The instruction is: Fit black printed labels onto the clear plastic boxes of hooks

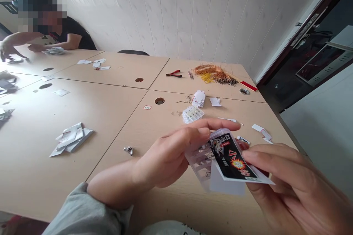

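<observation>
My left hand [173, 150] grips a clear plastic box [200, 170], its thumb and fingers at the box's top edge. Dark hooks show through the plastic. A black printed card [230, 158] with a white border and a red and yellow burst lies slanted against the box. My right hand [289, 180] pinches this card at its right edge, thumb below and fingers above. A pale blank flap [226, 183] shows beneath the card. Just beyond my hands, a stack of clear boxes [193, 114] and white cards [199, 98] rest on the table.
On the table [116, 117] lie red-handled pliers [173, 73], a copper-coloured wire bundle [211, 71], silvery packets [71, 138], a small metal piece [128, 150] and folded white cards [261, 131]. A person [74, 33] sits at the far left. Round holes pierce the tabletop.
</observation>
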Demonstrator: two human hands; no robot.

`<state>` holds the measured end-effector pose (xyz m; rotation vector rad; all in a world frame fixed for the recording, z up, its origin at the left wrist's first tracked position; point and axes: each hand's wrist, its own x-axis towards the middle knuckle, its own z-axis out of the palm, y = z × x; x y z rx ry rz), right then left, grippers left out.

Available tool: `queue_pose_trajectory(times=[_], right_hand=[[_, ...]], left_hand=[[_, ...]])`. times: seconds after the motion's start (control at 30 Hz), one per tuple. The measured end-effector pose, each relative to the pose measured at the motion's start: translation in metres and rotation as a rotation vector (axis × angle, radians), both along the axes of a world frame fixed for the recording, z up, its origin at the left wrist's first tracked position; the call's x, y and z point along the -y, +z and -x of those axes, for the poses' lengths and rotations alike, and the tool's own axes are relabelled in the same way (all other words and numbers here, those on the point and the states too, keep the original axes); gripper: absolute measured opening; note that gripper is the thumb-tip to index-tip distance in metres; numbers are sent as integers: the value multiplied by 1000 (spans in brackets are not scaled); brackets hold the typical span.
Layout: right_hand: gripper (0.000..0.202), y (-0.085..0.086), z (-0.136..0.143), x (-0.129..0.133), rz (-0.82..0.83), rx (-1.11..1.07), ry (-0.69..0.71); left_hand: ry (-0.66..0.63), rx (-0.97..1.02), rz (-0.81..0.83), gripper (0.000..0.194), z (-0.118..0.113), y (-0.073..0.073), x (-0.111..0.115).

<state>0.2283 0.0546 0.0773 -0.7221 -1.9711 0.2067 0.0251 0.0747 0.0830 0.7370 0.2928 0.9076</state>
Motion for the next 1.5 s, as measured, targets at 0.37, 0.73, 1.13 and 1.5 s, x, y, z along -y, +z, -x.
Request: queue_pose_trajectory(times=[0.37, 0.73, 1.13, 1.5], right_hand=[[16, 1, 2, 9, 60, 15, -160], [10, 4, 3, 6, 29, 136, -131], [15, 1, -6, 8, -91, 170, -81], [14, 7, -8, 7, -154, 256, -51]], left_hand=[[30, -219, -165, 32, 6, 7, -2], [-47, -221, -84, 27, 8, 4, -3], [13, -171, -143, 21, 2, 6, -1], [37, -192, -164, 18, 2, 7, 1]])
